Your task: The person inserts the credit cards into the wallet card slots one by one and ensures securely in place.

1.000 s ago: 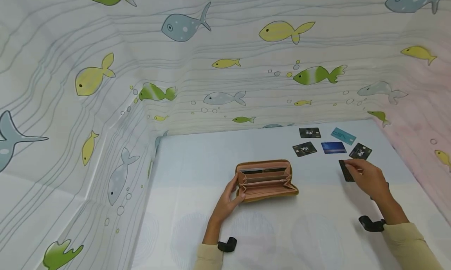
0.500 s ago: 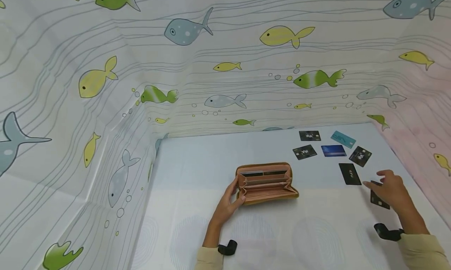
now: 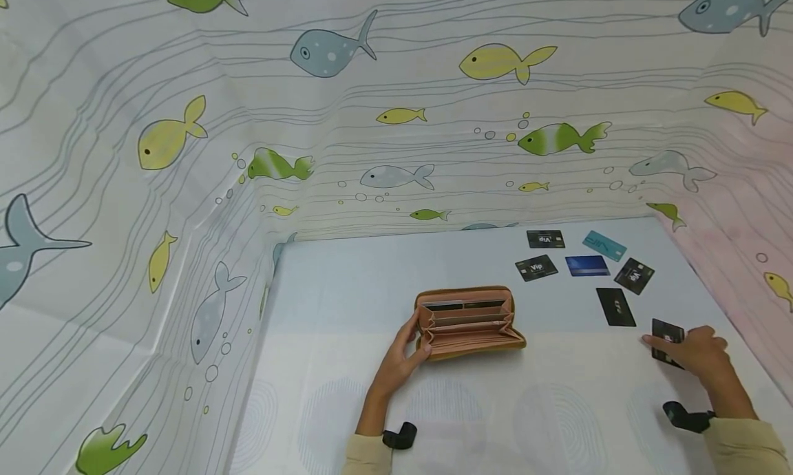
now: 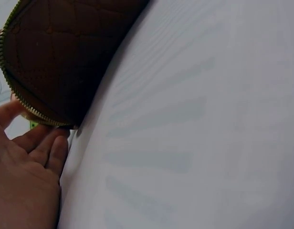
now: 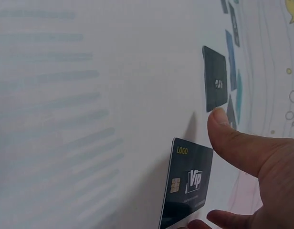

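An unzipped wallet (image 3: pixel 471 329) with a pink lining stands spread on the table, two card edges showing in its upper slots. My left hand (image 3: pixel 396 365) holds its left end, thumb at the lower flap. The left wrist view shows the wallet's brown quilted outside (image 4: pixel 66 52) and gold zipper. At the right, my right hand (image 3: pixel 700 351) reaches over a black Vip card (image 5: pixel 190 176) lying on the table. Its thumb (image 5: pixel 233 143) is stretched out beyond the card, while the other fingertips are at the card's near edge, partly out of view.
Another black card (image 3: pixel 616 306) lies just beyond the right hand. Farther back are a blue card (image 3: pixel 587 266), a teal card (image 3: pixel 604 245) and several black Vip cards (image 3: pixel 535 268). A fish-print sheet (image 3: pixel 396 144) rises behind the table (image 3: pixel 347 275).
The right hand has let go of a black card, leaving it flat, and moved right and nearer to the Vip card. The left hand and wallet have stayed in place.
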The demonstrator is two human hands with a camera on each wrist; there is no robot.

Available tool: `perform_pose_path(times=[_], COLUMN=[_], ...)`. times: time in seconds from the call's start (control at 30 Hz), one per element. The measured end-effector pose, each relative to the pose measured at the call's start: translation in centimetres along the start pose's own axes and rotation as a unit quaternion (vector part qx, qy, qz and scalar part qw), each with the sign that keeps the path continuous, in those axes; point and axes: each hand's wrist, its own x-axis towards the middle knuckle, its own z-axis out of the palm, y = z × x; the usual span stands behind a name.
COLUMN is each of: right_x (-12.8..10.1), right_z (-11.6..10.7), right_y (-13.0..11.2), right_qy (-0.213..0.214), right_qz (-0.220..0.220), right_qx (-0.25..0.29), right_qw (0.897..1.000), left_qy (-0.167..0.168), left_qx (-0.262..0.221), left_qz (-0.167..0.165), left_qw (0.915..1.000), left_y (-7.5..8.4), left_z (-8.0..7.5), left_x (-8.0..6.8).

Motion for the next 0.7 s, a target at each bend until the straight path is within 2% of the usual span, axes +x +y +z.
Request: perform_pose_path(times=[0.3, 0.43, 0.7], right_x=[0.9, 1.2, 1.3], right_z=[0.4, 0.4, 0.1], right_y=[0.6, 1.0, 1.5], right_qy=[0.001, -0.017, -0.029], right_qz=[0.034, 0.046, 0.041], right_qx=[-0.007, -0.004, 0.035], right_qw=[0.999, 0.999, 0.998], left_qy=[0.002, 0.002, 0.002], left_qx=[-0.004, 0.001, 0.001], left_qz=[0.006, 0.004, 0.0], left_qw=[1.0, 1.0, 1.0], left_y=[0.1, 0.2, 0.4], left_z=[-0.1, -0.2, -0.2], left_x=[-0.1, 0.0, 0.0])
